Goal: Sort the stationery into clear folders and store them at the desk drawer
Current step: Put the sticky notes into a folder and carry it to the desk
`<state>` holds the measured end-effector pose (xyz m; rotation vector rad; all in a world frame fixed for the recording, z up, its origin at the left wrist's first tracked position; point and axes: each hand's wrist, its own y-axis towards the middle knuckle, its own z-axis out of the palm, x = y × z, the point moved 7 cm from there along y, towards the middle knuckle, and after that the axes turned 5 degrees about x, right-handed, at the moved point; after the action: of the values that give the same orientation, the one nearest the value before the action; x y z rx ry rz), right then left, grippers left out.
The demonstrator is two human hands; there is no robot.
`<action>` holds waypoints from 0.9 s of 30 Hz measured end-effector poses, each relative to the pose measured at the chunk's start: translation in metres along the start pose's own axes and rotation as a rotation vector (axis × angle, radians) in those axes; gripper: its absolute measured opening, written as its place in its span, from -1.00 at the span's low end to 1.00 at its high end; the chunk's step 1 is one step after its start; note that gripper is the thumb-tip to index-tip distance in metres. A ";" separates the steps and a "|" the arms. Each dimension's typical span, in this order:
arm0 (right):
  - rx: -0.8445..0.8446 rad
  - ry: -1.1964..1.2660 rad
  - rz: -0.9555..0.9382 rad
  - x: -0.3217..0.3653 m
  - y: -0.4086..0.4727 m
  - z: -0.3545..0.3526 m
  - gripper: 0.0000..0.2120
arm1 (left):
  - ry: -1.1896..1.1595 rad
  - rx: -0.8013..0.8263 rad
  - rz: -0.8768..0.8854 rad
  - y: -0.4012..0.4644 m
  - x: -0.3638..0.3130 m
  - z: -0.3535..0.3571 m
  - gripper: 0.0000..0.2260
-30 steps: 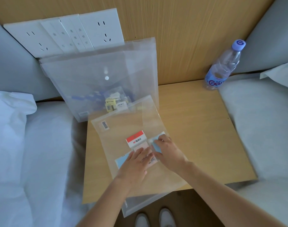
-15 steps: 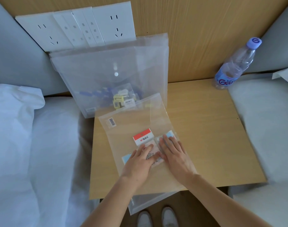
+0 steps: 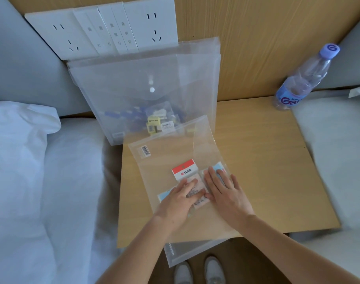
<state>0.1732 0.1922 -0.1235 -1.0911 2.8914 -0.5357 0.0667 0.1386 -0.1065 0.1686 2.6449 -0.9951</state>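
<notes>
A clear folder (image 3: 166,158) lies flat on the wooden bedside desk (image 3: 263,171). Inside it are a red-and-white packet (image 3: 184,170) and pale blue and pink packets. My left hand (image 3: 180,198) presses flat on the folder over the packets. Beside it, my right hand (image 3: 224,191) rests flat with straight fingers on the folder, over a blue packet (image 3: 219,167). Two more clear snap folders (image 3: 134,95) lean against the wall behind; the front one holds blue and yellow stationery (image 3: 153,121). Another folder's edge (image 3: 175,252) hangs off the desk's front.
A water bottle (image 3: 304,78) stands at the desk's back right corner. Wall sockets and switches (image 3: 105,29) sit above the leaning folders. White beds flank the desk on both sides, with a pillow (image 3: 17,144) at left. My shoes (image 3: 199,271) show below the front edge.
My right hand went from curled fingertips on the blue packet to lying flat with straight fingers. The left hand stays pressed on the folder. The view shifted slightly.
</notes>
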 end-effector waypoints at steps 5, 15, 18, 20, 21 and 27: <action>0.052 -0.060 0.047 0.000 0.001 0.009 -0.43 | -0.025 0.003 0.007 0.002 0.002 -0.003 -0.48; 0.096 -0.136 -0.029 0.003 -0.001 -0.001 -0.27 | -0.024 0.005 0.029 0.001 0.001 -0.009 -0.51; 0.122 -0.295 -0.060 0.012 -0.004 -0.014 -0.24 | -0.012 -0.001 0.030 0.002 0.002 -0.006 -0.49; 0.153 -0.329 0.007 0.009 -0.004 -0.015 -0.21 | -0.008 0.002 0.019 0.002 0.003 -0.005 -0.49; 0.187 -0.338 0.030 0.008 -0.005 -0.012 -0.19 | 0.005 0.004 0.016 0.002 0.002 -0.004 -0.49; 0.070 -0.126 0.019 0.003 -0.004 -0.006 -0.43 | 0.073 0.030 -0.012 -0.002 -0.005 -0.003 -0.46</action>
<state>0.1729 0.1890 -0.1159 -1.0474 2.7502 -0.5427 0.0700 0.1393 -0.1010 0.2004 2.7004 -1.0524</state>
